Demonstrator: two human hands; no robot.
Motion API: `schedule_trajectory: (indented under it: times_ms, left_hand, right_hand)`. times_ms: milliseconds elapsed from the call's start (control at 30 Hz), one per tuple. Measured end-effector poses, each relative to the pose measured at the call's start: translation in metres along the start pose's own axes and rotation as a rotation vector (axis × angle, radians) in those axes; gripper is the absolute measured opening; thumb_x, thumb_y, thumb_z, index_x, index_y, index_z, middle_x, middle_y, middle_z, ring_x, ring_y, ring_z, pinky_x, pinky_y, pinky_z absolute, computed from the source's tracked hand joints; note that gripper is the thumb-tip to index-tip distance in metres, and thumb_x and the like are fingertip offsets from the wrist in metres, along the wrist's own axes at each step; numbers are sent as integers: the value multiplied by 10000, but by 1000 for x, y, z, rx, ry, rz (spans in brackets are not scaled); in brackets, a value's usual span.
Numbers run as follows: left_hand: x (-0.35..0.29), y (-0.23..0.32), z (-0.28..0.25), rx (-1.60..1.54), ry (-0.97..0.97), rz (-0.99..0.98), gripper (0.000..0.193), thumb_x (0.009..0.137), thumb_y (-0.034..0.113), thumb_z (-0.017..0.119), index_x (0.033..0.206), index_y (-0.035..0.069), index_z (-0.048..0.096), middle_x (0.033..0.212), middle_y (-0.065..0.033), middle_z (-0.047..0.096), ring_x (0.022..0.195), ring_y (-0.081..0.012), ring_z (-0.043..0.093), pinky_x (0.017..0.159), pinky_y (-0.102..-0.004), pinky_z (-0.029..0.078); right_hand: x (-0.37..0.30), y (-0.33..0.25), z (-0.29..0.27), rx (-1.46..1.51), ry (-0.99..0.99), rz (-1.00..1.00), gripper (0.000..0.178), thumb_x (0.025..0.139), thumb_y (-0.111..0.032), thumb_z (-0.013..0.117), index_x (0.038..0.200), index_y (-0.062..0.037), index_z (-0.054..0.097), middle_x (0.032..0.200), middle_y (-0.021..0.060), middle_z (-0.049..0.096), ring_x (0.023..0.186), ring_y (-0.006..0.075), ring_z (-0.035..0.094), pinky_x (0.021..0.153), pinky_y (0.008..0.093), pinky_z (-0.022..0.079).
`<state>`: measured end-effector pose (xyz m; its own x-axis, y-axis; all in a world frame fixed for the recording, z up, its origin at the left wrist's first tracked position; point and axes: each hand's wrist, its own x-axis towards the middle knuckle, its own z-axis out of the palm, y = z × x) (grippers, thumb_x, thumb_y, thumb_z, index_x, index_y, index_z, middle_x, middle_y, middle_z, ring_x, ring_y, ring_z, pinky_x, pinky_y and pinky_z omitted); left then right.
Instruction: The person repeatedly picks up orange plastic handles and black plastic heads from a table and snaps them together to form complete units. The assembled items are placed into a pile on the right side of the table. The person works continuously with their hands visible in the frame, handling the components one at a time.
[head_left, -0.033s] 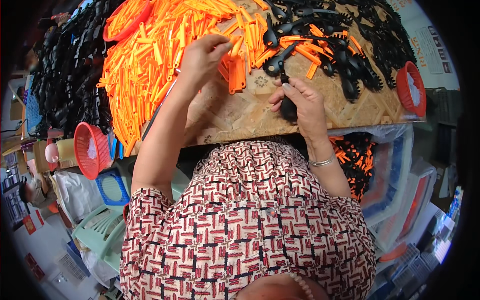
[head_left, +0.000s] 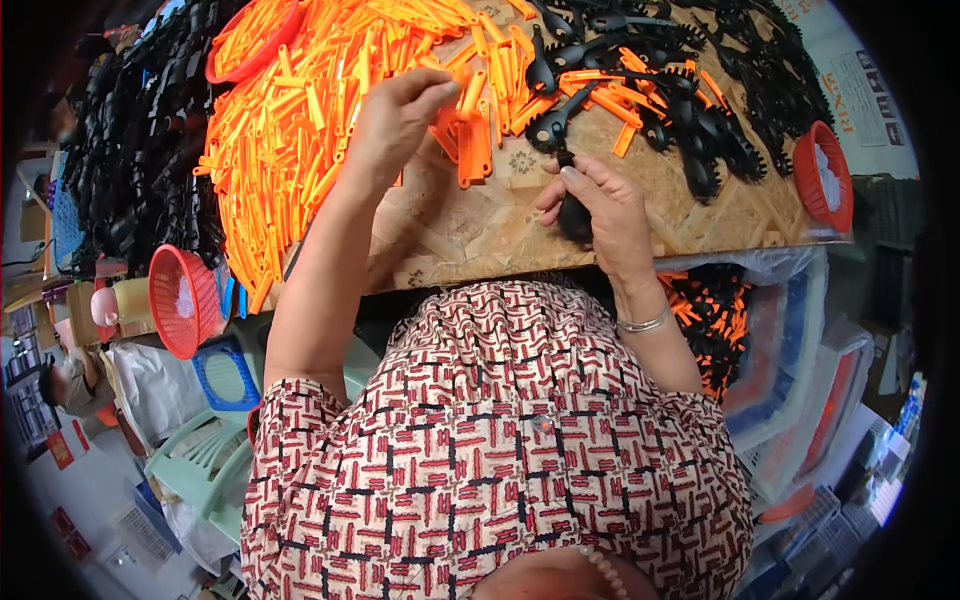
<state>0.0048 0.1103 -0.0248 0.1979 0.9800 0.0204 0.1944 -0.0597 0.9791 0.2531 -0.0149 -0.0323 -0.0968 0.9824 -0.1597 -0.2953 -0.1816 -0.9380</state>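
My left hand (head_left: 388,128) is over the near side of the orange heap, with thumb and fingers closed together. What lies between the fingertips, if anything, cannot be told from the orange behind. A few broad orange plastic handle pieces (head_left: 473,150) lie just right of it. Low over the table's front edge, my right hand (head_left: 612,205) is closed on a black spoon-like utensil (head_left: 574,219). Its dark rounded end points toward me, and my fingers cover part of it. Just beyond it lies a black slotted utensil head (head_left: 547,130).
A large heap of orange plastic handle pieces (head_left: 285,150) covers the table's left. Toothed black utensil heads (head_left: 705,150) spread over the right. Red baskets stand at the left (head_left: 183,305) and right (head_left: 826,180) edges. Below the right edge sits a container of orange-and-black pieces (head_left: 712,325).
My left hand has shifted slightly left, away from the broad orange pieces. My right hand keeps its grip in nearly the same place.
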Motion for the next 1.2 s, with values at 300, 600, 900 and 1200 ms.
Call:
schedule_trajectory:
  times_ms: [300,600,900,1200]
  left_hand:
    - [-52,15,0,-407,-9,-201,395,996,158,707,1345,-6,617,921,23,620,762,-46,565,692,-200,465]
    - [-20,8,-3,853,237,341,208,950,291,729,1070,124,759,1002,-93,663,887,-264,667,776,-401,538]
    - [22,5,25,847,209,365,203,981,282,699,1030,84,696,1040,-116,694,956,-298,685,812,-402,553]
    - [-62,34,-1,-100,-311,-165,273,1082,238,578,1192,-9,615,801,2,581,695,-86,585,583,-243,477]
  right_hand:
    - [5,6,22,43,-72,46,269,1065,-157,594,1207,56,676,840,89,719,703,123,687,668,232,551]
    - [7,19,14,-66,-66,10,272,1064,-165,600,1204,50,688,847,82,720,690,119,689,660,227,550]
    - [3,13,10,91,-61,72,273,1063,-154,586,1183,71,682,868,122,729,723,158,716,676,260,580]
    - [9,1,1,51,-225,150,260,1057,-148,585,1127,78,693,787,89,714,680,128,684,648,235,561]
